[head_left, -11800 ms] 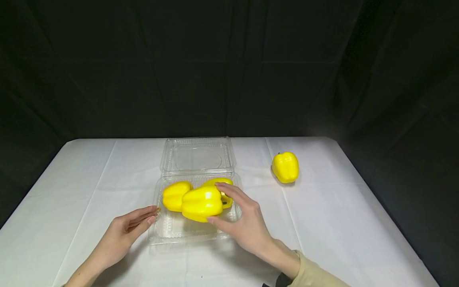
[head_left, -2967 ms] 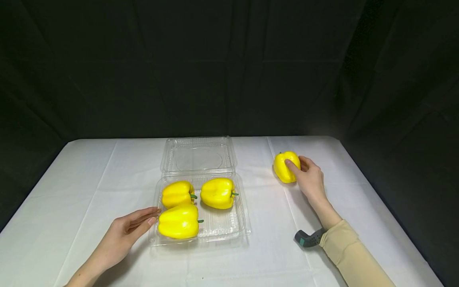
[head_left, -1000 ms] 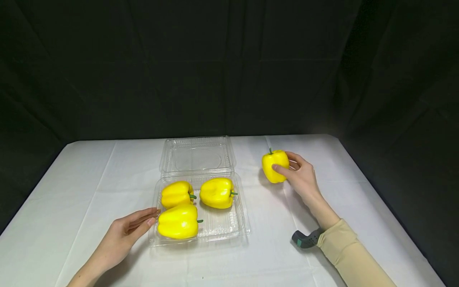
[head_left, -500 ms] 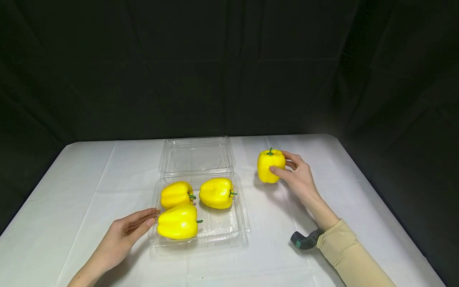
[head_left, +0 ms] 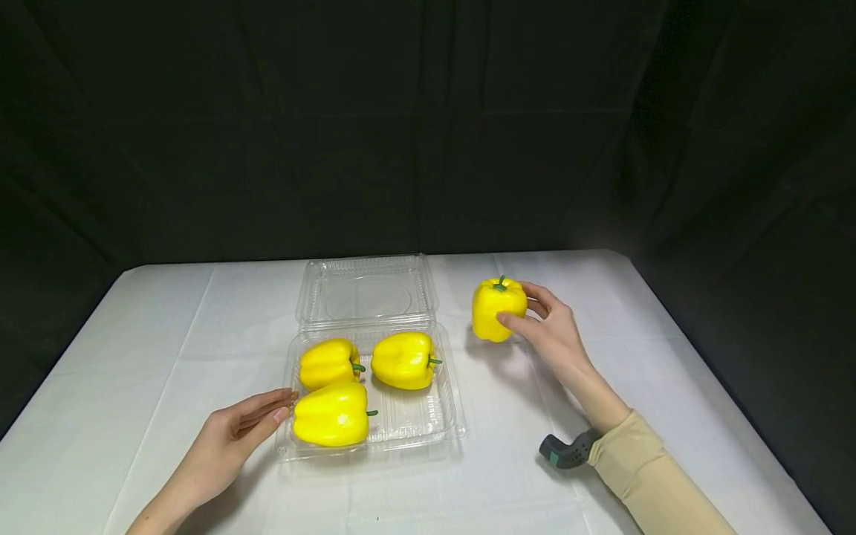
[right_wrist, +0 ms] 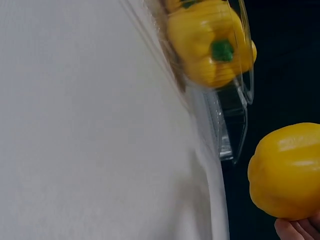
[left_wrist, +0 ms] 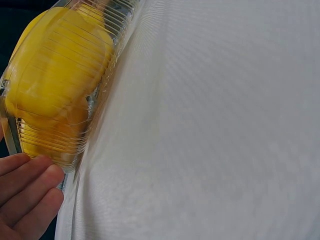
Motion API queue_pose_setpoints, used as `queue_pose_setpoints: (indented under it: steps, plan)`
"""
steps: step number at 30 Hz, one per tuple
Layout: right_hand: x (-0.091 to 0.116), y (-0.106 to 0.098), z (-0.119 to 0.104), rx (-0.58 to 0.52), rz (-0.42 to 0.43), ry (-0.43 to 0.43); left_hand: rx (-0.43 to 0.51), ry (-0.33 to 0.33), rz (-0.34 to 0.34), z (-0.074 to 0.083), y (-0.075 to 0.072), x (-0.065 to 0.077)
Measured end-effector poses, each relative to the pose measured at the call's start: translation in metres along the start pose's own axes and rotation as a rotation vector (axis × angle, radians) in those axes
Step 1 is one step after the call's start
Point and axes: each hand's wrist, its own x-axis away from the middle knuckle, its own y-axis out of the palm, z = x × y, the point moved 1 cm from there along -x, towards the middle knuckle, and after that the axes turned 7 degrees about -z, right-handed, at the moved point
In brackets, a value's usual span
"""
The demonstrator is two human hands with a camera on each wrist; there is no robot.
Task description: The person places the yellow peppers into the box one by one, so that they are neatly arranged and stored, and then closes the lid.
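In the head view, my right hand (head_left: 556,333) holds a yellow bell pepper (head_left: 493,306), green stem up, above the table right of a clear plastic clamshell container (head_left: 416,417). Its thumb lies on the near side, fingers behind. The container's base bears three more yellow bell peppers (head_left: 331,414) on their sides, stems pointing right. At the base's left edge, my left hand (head_left: 227,444) pinches the rim between thumb and fingers. The left wrist view shows its fingers (left_wrist: 37,192) against the ribbed wall. The held pepper (right_wrist: 287,172) appears at right in the right wrist view.
The container's hinged lid (head_left: 369,291) lies open toward the back of the white-covered table (head_left: 167,305). Dark curtains (head_left: 374,134) stand behind and at the sides. A black wrist device (head_left: 567,450) juts from the right sleeve (head_left: 652,468).
Earlier, my right hand had a pepper over the container; three now lie inside. It has since taken the right-hand pepper, lifted it, turned it stem-up and moved left. My left hand stays put.
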Motion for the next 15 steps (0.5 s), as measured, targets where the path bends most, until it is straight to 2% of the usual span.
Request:
queue_pose_setpoints:
  steps: [6, 15]
  plan:
    - [0.006, 0.005, -0.008, -0.076, -0.041, -0.039, 0.002, -0.002, 0.000, 0.000, 0.000, 0.000]
    - [0.012, 0.012, -0.015, -0.119, -0.069, -0.093, -0.015, -0.004, 0.009, 0.000, 0.000, 0.000]
